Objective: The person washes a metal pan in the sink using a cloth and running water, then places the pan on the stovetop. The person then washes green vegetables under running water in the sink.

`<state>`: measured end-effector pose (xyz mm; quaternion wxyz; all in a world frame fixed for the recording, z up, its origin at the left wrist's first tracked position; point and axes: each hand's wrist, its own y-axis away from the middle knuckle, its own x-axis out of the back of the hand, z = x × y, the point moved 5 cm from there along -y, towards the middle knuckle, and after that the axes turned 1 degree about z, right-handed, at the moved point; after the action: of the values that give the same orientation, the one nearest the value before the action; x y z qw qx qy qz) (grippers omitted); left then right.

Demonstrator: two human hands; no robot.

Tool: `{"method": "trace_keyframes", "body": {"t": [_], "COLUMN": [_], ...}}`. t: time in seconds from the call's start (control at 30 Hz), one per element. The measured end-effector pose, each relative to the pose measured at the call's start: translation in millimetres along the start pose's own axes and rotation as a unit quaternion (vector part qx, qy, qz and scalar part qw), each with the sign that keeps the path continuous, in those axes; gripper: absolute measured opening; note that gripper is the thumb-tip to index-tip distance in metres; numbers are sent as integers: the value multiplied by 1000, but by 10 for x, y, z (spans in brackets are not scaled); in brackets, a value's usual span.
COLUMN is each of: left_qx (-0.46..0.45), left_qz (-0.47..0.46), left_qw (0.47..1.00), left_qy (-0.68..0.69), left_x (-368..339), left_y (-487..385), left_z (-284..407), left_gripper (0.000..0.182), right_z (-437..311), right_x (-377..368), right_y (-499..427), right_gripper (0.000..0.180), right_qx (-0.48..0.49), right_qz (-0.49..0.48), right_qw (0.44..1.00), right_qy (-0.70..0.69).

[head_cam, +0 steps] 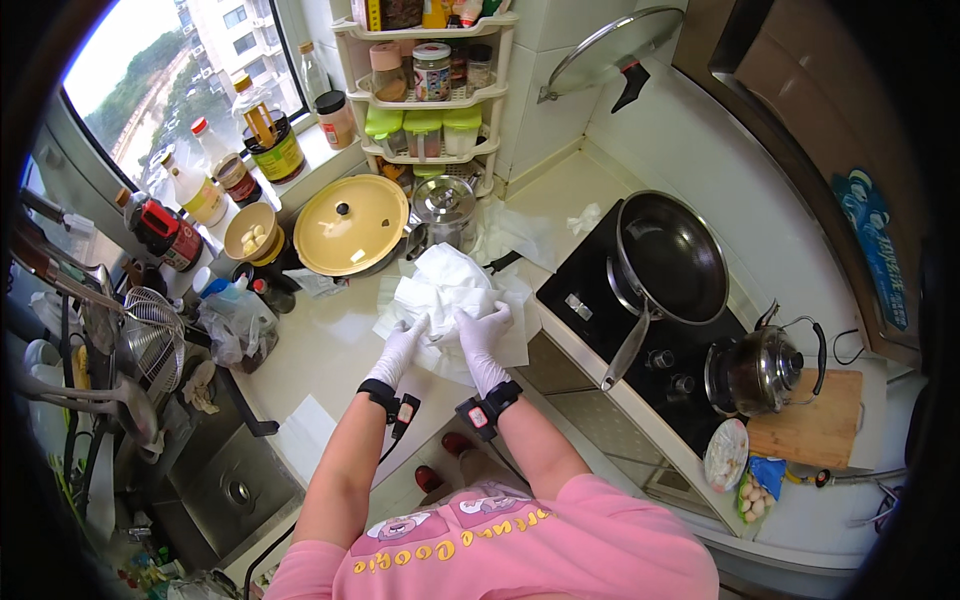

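A mound of white paper towels (442, 289) stands on the counter, spread over something I cannot make out. My left hand (402, 345), in a white glove, holds the mound's near left side. On the near right side, my right hand (484, 330), gloved alike, grips the towels too. More flat paper sheets (512, 351) lie under the mound. Just behind it, a black handle (502, 261) sticks out. A yellow-lidded pan (351, 225) and a glass pot with a steel lid (444, 201) stand beyond my hands.
Right, a cooktop (577, 304) bears a frying pan (671, 255) and a kettle (761, 367); the pan's handle (628, 352) overhangs the front edge. A cutting board (814, 420) lies farther right. Left are a sink (217, 480), bottles (236, 176) and a bowl of garlic (251, 231).
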<state>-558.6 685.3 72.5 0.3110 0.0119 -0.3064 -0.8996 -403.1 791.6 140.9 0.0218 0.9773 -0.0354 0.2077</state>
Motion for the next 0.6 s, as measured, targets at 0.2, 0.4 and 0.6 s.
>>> {"method": "trace_keyframes", "body": {"t": [0.2, 0.4, 0.6], "left_qx": [8, -11, -13], "left_qz": [-17, -17, 29], "left_qw": [1000, 999, 999], "left_qy": [0, 45, 40], "left_x": [-39, -127, -119], "left_y": [24, 55, 14], "left_z": [98, 179, 127], "left_gripper": [98, 102, 102], "right_z": [65, 103, 121], "right_x": [-20, -21, -27], "right_y": [-73, -199, -212], "right_gripper": [77, 77, 77], "right_qx": [-33, 6, -5], "right_qz": [-16, -6, -28], "right_qw": [998, 1000, 1000], "right_qy": [-56, -19, -6]}}
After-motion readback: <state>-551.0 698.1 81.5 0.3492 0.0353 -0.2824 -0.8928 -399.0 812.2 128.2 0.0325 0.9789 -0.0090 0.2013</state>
